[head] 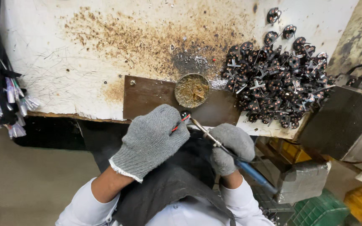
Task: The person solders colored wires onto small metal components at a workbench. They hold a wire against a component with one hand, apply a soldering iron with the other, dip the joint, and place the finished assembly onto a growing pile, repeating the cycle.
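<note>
Soldering iron (pixel 214 140) gripped in right hand (pixel 231 148) (grey glove); left hand (pixel 149 140) pinches red wire (pixel 180 124)

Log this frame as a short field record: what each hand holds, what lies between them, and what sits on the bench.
left hand: grey knit glove, fingers pinching a thin red wire
right hand: grey knit glove, gripping a soldering iron with a blue handle
contact point: iron tip beside a small dark round part at the left fingertips
bench: stained white board with a brown plate
tin: small round tin of brownish residue
pile: heap of dark round parts, bench right
far left: bundle of cables
</note>
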Action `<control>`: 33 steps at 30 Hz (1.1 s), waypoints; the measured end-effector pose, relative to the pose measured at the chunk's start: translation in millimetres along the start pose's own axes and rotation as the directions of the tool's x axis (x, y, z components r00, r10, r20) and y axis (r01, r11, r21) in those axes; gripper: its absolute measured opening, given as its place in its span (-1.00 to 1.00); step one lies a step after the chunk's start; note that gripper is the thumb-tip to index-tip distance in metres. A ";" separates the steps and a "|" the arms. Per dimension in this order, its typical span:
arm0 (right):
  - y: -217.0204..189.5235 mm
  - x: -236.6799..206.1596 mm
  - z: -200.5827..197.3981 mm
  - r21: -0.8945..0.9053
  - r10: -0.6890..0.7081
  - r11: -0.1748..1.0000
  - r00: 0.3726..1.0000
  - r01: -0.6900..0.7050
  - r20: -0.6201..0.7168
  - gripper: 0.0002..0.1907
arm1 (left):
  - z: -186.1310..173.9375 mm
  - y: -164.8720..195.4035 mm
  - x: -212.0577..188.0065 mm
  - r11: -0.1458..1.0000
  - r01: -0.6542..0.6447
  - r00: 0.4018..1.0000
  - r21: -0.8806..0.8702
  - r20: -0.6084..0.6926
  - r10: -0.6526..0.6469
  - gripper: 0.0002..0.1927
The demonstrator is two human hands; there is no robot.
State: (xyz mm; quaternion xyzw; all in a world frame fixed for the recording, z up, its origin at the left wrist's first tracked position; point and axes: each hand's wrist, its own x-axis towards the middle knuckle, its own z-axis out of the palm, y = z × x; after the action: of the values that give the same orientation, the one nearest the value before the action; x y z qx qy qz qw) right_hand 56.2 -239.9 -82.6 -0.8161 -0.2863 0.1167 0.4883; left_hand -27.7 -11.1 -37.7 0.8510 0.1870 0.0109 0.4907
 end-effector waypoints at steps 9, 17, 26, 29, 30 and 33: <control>-11.3 12.1 -4.5 0.032 0.092 0.995 0.995 -0.093 0.039 -0.80 | 3.0 3.1 -3.8 0.999 0.020 1.000 -0.026 -0.016 -0.020 -0.78; -15.6 23.0 -6.1 -0.122 -0.096 0.986 0.984 0.115 0.150 -0.73 | 1.3 7.4 3.2 0.999 0.001 1.000 0.032 -0.026 0.000 -0.77; -7.1 7.4 -0.2 -0.098 -0.041 0.994 0.998 0.036 -0.048 -0.65 | 5.1 1.3 1.2 1.000 0.023 0.999 -0.005 -0.035 -0.023 -0.81; -6.2 2.4 6.0 -0.118 -0.065 0.992 0.993 0.053 -0.098 -0.63 | 4.3 1.9 1.7 1.000 -0.015 1.000 0.012 -0.027 0.015 -0.80; -4.5 1.9 7.9 -0.093 -0.065 0.994 0.994 0.057 -0.090 -0.63 | 4.3 1.8 1.5 1.000 0.007 0.999 -0.005 -0.034 -0.007 -0.80; 3.2 2.1 13.3 0.005 -0.110 0.994 0.987 0.111 -0.115 -0.62 | 5.4 -0.4 0.1 1.000 0.017 0.998 0.001 -0.068 -0.017 -0.80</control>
State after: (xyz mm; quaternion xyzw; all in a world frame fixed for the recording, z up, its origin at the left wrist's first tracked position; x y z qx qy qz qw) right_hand 52.8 -230.1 -91.8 -0.8014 -0.3020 0.0441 0.5143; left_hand -26.7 -15.3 -40.9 0.8488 0.2107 0.0357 0.4835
